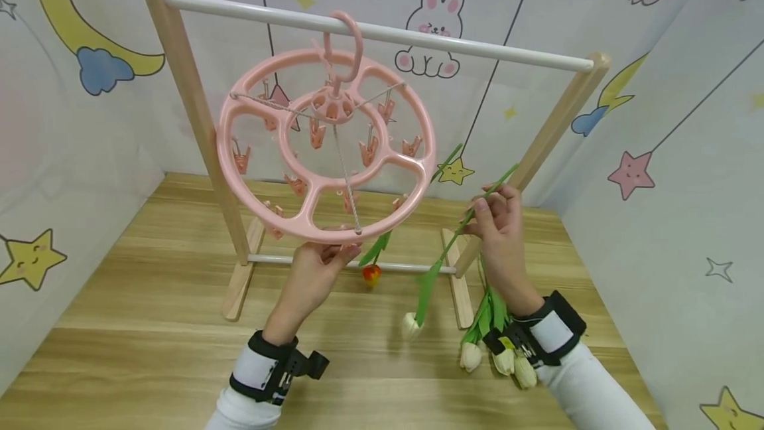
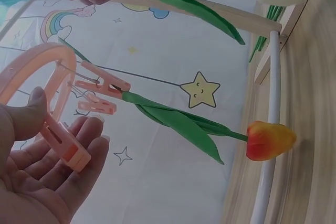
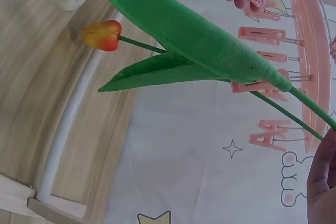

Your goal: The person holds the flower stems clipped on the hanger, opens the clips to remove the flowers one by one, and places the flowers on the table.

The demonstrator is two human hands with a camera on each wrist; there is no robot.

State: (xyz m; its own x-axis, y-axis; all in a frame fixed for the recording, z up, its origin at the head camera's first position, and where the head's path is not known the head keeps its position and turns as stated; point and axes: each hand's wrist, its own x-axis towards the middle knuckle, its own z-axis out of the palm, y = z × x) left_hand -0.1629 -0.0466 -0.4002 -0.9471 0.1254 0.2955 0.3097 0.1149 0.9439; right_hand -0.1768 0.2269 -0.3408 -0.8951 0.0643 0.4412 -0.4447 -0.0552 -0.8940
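A pink round clip hanger (image 1: pixel 422 131) hangs by its hook, with several clothespins under its rings. At the near rim my left hand (image 1: pixel 316 271) holds one pink clothespin (image 2: pixel 72 153) between thumb and fingers. To the right, my right hand (image 1: pixel 500 234) pinches the stem end of a white tulip (image 1: pixel 412 326), whose head points down toward the table. A red-and-yellow tulip (image 1: pixel 371 275) hangs head down from the hanger; in the left wrist view, a clothespin (image 2: pixel 105 80) lies at its stem by the leaf.
The hanger's hook is over the white top bar (image 1: pixel 465 45) of a wooden rack (image 1: pixel 555 111). Several white tulips (image 1: pixel 504 361) lie on the wood-grain table (image 1: pixel 149 324) below the right wrist. A low white bar (image 1: pixel 412 267) joins the rack's feet. Cartoon-printed walls stand behind and beside.
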